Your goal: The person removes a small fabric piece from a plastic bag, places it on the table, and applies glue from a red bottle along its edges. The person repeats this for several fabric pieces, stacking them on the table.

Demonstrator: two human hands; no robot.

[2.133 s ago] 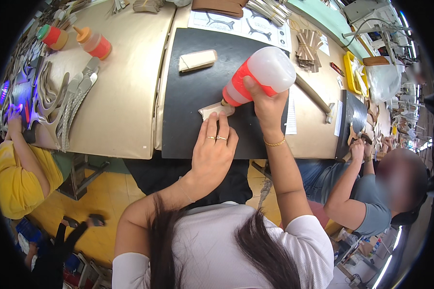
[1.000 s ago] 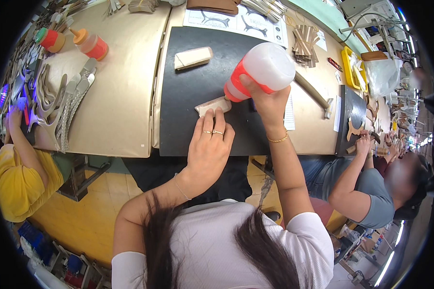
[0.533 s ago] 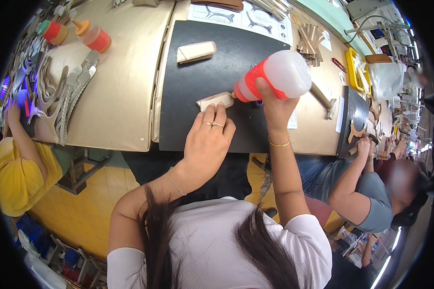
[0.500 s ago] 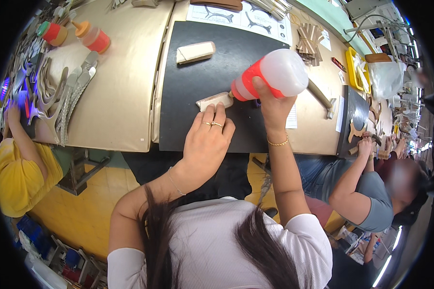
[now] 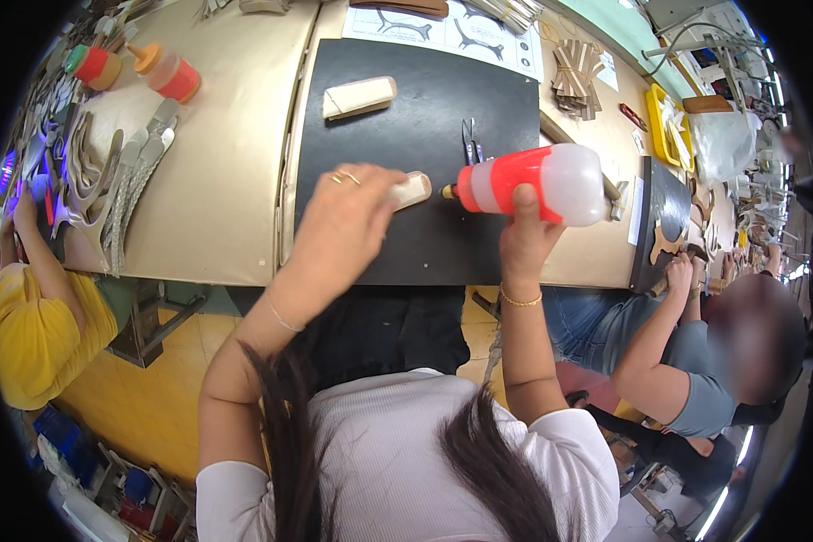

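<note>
Squeeze bottle (image 5: 526,170), translucent white with a red band: where is it positioned?

– It is held in the right hand (image 5: 524,237), over the right edge of the black mat (image 5: 425,95). The thumb is laid against the red band, and the body is gripped; the other fingers are mostly hidden.

– How is it oriented?

– It is tipped onto its side, nearly level, with the nozzle (image 5: 449,191) pointed left toward the beige padded strip (image 5: 414,189). Nozzle and strip are separated by a small gap.

– And the right forearm?

– It is held nearly upright in view, with a gold chain bracelet (image 5: 520,296) worn at the wrist.

– What pose is shown by the left hand (image 5: 341,221)?

– Its back is exposed to view, and its fingers are directed right, across the strip's left end. Owing to blur and overlap, it cannot be told whether the strip is gripped or merely covered. The left forearm is slanted up and right from a bent elbow.

– What else is placed on the mat?

– Thread snips (image 5: 471,141) are located just beyond the bottle; a second padded piece (image 5: 359,97) is set near the far left corner.
</note>
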